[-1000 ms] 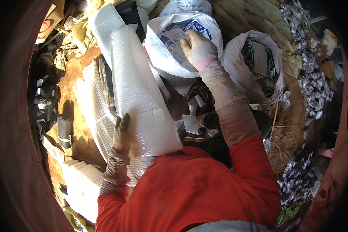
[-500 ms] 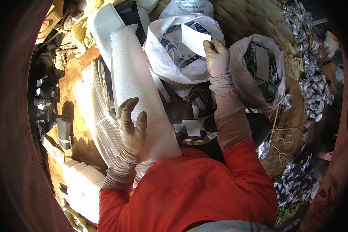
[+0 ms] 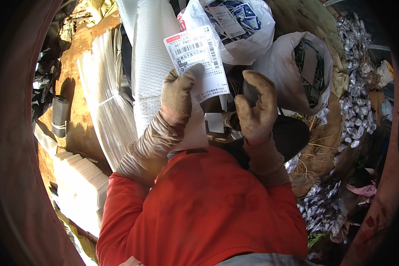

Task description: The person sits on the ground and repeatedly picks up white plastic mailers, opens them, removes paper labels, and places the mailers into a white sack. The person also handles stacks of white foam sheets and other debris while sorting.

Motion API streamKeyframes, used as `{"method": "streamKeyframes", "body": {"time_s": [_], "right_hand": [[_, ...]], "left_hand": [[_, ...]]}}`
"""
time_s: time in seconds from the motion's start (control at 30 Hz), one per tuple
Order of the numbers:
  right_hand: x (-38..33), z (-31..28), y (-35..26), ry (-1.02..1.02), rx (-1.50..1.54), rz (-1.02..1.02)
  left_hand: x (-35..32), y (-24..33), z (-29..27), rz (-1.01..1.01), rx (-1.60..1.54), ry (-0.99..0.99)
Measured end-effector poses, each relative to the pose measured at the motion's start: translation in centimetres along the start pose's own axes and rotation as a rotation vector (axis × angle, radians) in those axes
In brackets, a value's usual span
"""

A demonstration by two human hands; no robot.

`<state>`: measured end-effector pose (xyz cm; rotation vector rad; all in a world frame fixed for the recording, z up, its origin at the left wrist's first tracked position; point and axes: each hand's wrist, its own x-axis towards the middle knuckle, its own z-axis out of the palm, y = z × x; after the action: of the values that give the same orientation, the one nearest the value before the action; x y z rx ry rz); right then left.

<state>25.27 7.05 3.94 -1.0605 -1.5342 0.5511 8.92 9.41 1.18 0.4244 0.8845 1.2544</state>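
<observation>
Just beyond the label [image 3: 198,60], blue packets [image 3: 251,21] in a sack [image 3: 252,49]

Shows brown ground [image 3: 86,137], sunlit at left, bearing a tied bundle [image 3: 106,104] of pale sheets, a dark roll [image 3: 60,116] and a white stack [image 3: 80,186]. Carries strewn foil packets [image 3: 357,106] along the right, with twigs [image 3: 317,144] nearer the middle. Supports a whitish sack [image 3: 288,73] beyond the twigs, with base partly hidden.

The label sheet [image 3: 197,51] has passed from right hand [image 3: 258,108] to left hand [image 3: 176,93].
</observation>
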Motion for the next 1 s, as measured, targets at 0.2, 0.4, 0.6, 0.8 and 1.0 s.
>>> {"method": "streamKeyframes", "body": {"time_s": [0.2, 0.4, 0.6, 0.8, 1.0], "right_hand": [[-0.7, 1.8, 0.0, -0.242, 0.511, 0.899], [-0.2, 2.3, -0.4, 0.074, 0.443, 0.757], [-0.1, 2.7, 0.0, 0.137, 0.453, 0.683], [-0.6, 2.7, 0.2, 0.111, 0.486, 0.631], [0.1, 2.8, 1.1, 0.006, -0.153, 0.196]], "left_hand": [[-1.2, 0.6, 0.7, -0.029, 0.075, -0.09], [-3.2, 0.9, -0.1, -0.089, 0.024, -0.224], [-3.9, 0.1, -0.7, -0.155, 0.092, -0.172], [-3.6, 0.3, -0.7, -0.055, 0.235, -0.161], [-3.7, 0.5, -0.5, -0.018, 0.251, -0.174]]}}
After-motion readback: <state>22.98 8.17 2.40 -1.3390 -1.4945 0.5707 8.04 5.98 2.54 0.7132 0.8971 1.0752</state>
